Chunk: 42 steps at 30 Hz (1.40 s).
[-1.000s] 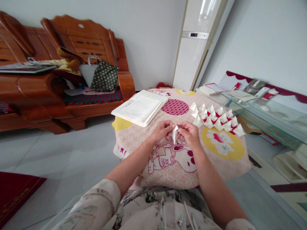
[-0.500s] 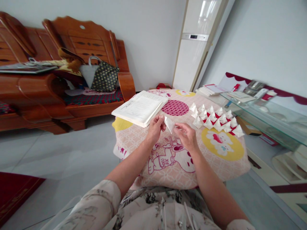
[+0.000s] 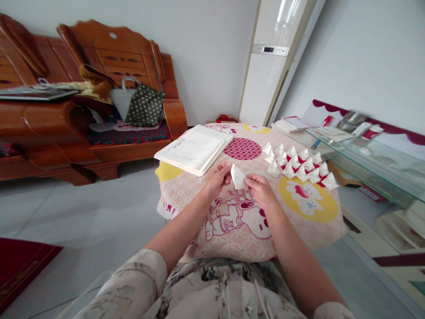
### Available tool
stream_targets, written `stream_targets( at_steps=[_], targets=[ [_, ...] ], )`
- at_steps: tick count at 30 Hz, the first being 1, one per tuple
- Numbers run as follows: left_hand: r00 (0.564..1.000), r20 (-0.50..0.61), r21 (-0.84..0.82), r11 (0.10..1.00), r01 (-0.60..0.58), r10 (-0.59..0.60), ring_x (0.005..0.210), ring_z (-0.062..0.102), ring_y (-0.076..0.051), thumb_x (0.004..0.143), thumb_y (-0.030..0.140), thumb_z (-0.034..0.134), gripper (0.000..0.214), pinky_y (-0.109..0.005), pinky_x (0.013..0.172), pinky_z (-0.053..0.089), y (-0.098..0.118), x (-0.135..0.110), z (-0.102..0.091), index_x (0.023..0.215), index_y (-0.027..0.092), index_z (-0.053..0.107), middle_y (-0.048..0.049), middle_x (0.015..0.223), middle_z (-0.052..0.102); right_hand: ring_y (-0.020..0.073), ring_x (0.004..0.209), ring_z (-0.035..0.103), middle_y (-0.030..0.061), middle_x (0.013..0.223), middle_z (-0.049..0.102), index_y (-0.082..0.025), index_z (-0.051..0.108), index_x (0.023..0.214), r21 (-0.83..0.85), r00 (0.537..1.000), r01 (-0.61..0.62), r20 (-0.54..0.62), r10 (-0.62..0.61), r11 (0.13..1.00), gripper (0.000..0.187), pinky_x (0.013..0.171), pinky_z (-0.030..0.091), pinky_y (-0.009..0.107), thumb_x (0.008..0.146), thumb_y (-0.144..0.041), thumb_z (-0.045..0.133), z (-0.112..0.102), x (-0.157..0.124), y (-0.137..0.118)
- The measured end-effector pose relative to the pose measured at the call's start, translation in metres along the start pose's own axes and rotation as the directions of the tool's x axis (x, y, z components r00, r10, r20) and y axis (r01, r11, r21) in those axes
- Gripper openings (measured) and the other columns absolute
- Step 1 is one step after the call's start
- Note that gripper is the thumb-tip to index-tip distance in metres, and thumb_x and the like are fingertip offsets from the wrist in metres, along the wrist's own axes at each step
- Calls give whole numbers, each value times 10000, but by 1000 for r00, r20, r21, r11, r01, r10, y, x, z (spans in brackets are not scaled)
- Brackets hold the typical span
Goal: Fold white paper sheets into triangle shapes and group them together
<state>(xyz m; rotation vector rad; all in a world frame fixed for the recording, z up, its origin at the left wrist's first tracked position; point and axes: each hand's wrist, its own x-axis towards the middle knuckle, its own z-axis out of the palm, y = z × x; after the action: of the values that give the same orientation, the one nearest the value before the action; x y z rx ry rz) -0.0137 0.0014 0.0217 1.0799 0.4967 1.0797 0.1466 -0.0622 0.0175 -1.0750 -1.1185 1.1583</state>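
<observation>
My left hand (image 3: 217, 178) and my right hand (image 3: 262, 190) both pinch a small folded piece of white paper (image 3: 237, 177) above the cartoon-printed tablecloth (image 3: 245, 221). The paper stands between the two sets of fingertips, held a little above the cloth. Farther right on the cloth, several folded white-and-red paper triangles (image 3: 300, 167) lie in rows. A stack of white paper sheets (image 3: 194, 150) rests at the far left of the cloth, just beyond my left hand.
A wooden bench (image 3: 83, 110) with a dotted bag (image 3: 144, 106) stands at the left across grey floor. A tall white air-conditioner unit (image 3: 270, 62) is at the back. A glass shelf (image 3: 372, 164) with papers and small items runs along the right.
The paper was held upright between both hands, then lifted toward the left hand and turned; now both hands pinch it again, slightly higher and farther from me than a second ago.
</observation>
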Motion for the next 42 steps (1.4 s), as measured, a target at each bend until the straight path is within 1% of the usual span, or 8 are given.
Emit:
stream_targets(
  at_steps=[8,15,21,25,27,30,37,42],
  targets=[
    [950,228,-47,972,230,-214,355,347,-35,759,457,784,369,-181,352,183,-2,-4,2,751,135,604,55,464,468,216,682,609,42,700,643,-216,588,703,145,999,-22,-39,28,989,308,601,531,351,709,-495,716,-3,8,11],
    [944,174,-148,940,306,-280,354,288,-12,733,338,823,321,-136,349,179,-4,-3,2,730,139,571,82,442,403,224,728,637,43,731,669,-223,566,693,192,998,-13,-61,25,981,287,633,550,366,701,-462,725,0,9,13],
    [966,52,-82,963,256,-252,375,317,-3,696,289,826,290,-148,354,168,-5,-2,0,853,123,648,60,567,519,192,642,591,20,643,614,-233,495,628,164,984,31,-177,-2,986,356,585,514,325,660,-487,741,-5,12,17],
    [994,-49,132,986,102,-96,658,594,-82,763,353,787,389,-160,517,426,-4,-5,2,1093,171,689,-33,893,690,159,552,517,-8,572,532,-237,451,604,59,979,94,-188,-82,994,400,533,458,297,686,-531,710,-10,14,18],
    [999,-31,133,991,30,-26,934,646,-157,793,438,759,432,-225,719,524,-5,-5,2,1131,178,688,-88,1121,686,161,568,538,-5,597,560,-231,491,625,40,977,100,-194,-90,994,376,555,466,303,694,-533,703,-11,13,17],
    [999,38,69,998,11,-14,1158,600,-244,787,537,745,548,-335,909,521,-8,-4,3,1193,178,662,-137,1304,619,156,580,558,-2,631,605,-218,556,656,70,972,81,-228,-63,994,331,581,471,300,680,-500,726,-8,11,15],
    [979,205,188,982,-35,-4,1280,536,-301,634,418,886,828,-419,1054,434,-16,-3,4,1358,191,553,-178,1426,537,129,551,487,-24,585,572,-193,609,639,30,941,114,-324,-98,993,262,531,405,258,651,-408,758,-2,6,9],
    [968,252,226,973,-49,-10,1236,562,-292,651,346,868,873,-413,1020,455,-21,-3,3,1419,196,483,-181,1444,508,117,532,452,-32,559,540,-184,611,640,-58,939,126,-315,-138,990,245,509,379,244,699,-398,714,1,3,6]
  ],
)
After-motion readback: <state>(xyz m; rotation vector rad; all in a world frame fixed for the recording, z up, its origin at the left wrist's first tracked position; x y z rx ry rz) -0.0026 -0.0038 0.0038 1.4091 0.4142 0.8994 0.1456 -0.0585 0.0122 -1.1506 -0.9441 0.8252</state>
